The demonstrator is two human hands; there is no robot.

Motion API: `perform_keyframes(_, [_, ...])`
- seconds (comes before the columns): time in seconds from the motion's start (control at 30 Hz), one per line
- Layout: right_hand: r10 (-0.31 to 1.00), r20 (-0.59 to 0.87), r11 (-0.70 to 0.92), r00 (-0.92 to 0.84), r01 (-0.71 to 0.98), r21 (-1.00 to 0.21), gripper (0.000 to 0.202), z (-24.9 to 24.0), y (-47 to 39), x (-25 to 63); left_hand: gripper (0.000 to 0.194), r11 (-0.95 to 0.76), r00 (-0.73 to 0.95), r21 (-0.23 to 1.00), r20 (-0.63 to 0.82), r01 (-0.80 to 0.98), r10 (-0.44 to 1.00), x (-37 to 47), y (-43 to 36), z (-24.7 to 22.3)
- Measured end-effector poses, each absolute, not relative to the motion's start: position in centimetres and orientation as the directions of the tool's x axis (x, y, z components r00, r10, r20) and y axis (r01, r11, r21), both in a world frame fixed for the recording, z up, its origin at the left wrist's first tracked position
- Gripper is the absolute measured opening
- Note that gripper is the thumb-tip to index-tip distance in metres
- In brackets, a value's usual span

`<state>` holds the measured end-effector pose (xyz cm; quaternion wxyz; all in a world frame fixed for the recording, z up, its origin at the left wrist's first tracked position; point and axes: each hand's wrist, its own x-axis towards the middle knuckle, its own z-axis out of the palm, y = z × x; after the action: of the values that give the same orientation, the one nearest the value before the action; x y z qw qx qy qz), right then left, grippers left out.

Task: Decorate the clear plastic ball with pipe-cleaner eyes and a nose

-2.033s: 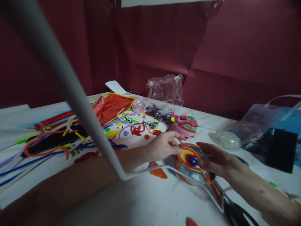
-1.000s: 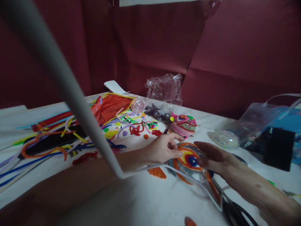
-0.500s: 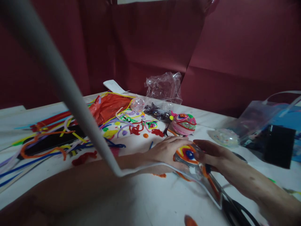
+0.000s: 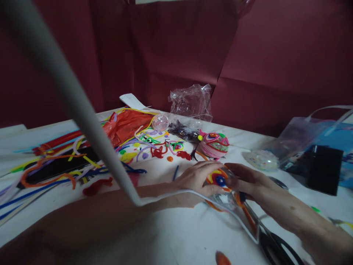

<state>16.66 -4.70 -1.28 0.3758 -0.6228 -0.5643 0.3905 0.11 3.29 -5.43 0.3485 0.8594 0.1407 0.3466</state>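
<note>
A clear plastic ball (image 4: 220,180) sits low over the table, trimmed with orange, red and yellow fuzzy pipe cleaner around a dark blue centre. My left hand (image 4: 195,174) is wrapped round its left side, the thumb across the front. From the right, my right hand (image 4: 244,180) grips the same ball, fingers over the top and thumb tip close to the blue centre. Black-handled scissors (image 4: 271,239) lie just below my right hand, their blades towards the ball. The ball's far side and some right fingertips are hidden.
A pink decorated ball (image 4: 213,145) stands behind my hands. Pipe cleaners (image 4: 49,182) and a red plastic bag (image 4: 129,127) spread left. A clear half-dome (image 4: 261,160) and a black box-like object (image 4: 325,169) are right. A blurred pale stalk (image 4: 91,117) crosses the view.
Both hands keep their hold on the ball with barely any movement. The whole view has shifted slightly, and my left forearm now covers most of an orange piece on the table.
</note>
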Motion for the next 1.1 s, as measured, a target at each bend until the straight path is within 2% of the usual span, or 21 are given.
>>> perform_keyframes(0.17, [0.995,-0.082,-0.096,0.051,0.384,-0.918,0.057,-1.3,-4.8,16.6,0.056,-0.705,0.662,0.709,0.524,0.009,0.536,0.4,2.9,-5.5])
perform_keyframes(0.37, [0.996,-0.08,-0.085,0.029,0.382,-0.92,0.056,-1.4,-4.7,16.6,0.055,-0.698,0.683,0.716,0.499,0.022,0.534,0.2,2.7,-5.1])
perform_keyframes(0.63, [0.995,-0.1,-0.099,0.014,0.329,-0.939,0.063,-1.5,-4.8,16.6,0.075,-0.605,0.713,0.795,0.403,0.037,0.573,-0.3,2.2,-4.8])
perform_keyframes(0.73, [0.994,-0.111,-0.11,0.018,0.333,-0.937,0.064,-1.5,-4.7,16.6,0.082,-0.631,0.745,0.774,0.392,0.049,0.539,-0.5,2.3,-4.6])
perform_keyframes(0.87, [0.993,-0.114,-0.12,0.038,0.366,-0.923,0.06,-1.3,-4.7,16.5,0.078,-0.673,0.773,0.739,0.41,0.03,0.484,-0.6,2.6,-5.2])
perform_keyframes(1.0, [0.993,-0.114,-0.112,0.016,0.366,-0.924,0.06,-1.3,-4.8,16.5,0.089,-0.764,0.79,0.645,0.456,0.025,0.41,-0.4,2.7,-6.1])
perform_keyframes(1.1, [0.992,-0.121,-0.13,0.046,0.379,-0.916,0.062,-1.3,-4.7,16.4,0.091,-0.789,0.819,0.608,0.407,0.088,0.405,-0.5,2.6,-6.0])
